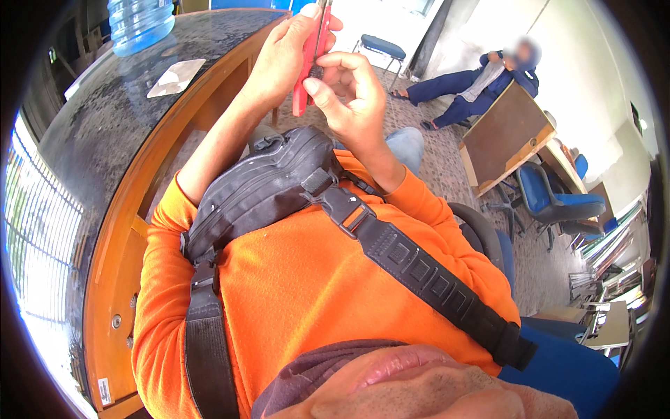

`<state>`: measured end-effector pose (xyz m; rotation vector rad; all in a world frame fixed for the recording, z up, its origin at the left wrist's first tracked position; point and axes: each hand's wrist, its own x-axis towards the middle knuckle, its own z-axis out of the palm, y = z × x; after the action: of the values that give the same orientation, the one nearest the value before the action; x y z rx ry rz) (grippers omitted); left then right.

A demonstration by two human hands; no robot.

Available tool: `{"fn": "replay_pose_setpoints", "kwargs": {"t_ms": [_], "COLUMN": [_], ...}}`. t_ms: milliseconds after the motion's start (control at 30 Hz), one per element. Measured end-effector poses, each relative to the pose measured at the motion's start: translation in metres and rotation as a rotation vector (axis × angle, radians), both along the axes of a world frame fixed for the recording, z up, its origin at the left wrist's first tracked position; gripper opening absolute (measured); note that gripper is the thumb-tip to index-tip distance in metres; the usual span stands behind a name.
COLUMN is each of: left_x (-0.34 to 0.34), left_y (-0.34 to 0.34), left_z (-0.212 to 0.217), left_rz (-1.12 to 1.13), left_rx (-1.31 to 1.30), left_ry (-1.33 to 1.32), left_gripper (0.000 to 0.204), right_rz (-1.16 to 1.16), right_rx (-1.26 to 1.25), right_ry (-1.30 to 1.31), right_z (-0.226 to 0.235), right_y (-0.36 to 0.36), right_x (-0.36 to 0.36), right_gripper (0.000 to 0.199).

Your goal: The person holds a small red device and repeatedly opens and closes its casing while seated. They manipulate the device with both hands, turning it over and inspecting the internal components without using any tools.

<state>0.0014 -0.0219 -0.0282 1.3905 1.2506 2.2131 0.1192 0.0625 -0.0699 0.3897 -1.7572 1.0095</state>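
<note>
A slim red cutter knife (305,87) stands nearly upright at the top of the head view, with a dark metal strip along it. My left hand (276,64) is closed around its upper part, the thumb lying near the top end. On its right side sits a black ridged knob (316,72). My right hand (357,105) is closed at that knob, its thumb and curled forefinger on either side. The cutter's top end runs out of the picture. A black chest bag (262,185) hangs on straps just below both hands.
To my left stands a wooden desk with a dark glossy top (157,115), bearing a blue water bottle (139,28) and a pale paper piece (176,77). A seated person (481,80) is at the far right, behind a wooden table (506,136) and a blue chair (551,195).
</note>
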Motion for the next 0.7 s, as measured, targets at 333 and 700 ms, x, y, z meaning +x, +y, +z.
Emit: {"fn": "replay_pose_setpoints", "kwargs": {"t_ms": [333, 700], "left_x": [-0.002, -0.006], "left_y": [0.016, 0.042], "left_z": [0.003, -0.002], "left_rz": [-0.215, -0.248], "left_rx": [-0.023, 0.052], "left_ry": [-0.028, 0.108], "left_gripper": [0.052, 0.051], "right_rz": [-0.243, -0.297], "right_rx": [0.277, 0.183], "right_ry": [0.107, 0.082], "right_z": [0.007, 0.001], "right_y": [0.007, 0.020], "right_x": [0.007, 0.004], "right_gripper": [0.035, 0.030]}}
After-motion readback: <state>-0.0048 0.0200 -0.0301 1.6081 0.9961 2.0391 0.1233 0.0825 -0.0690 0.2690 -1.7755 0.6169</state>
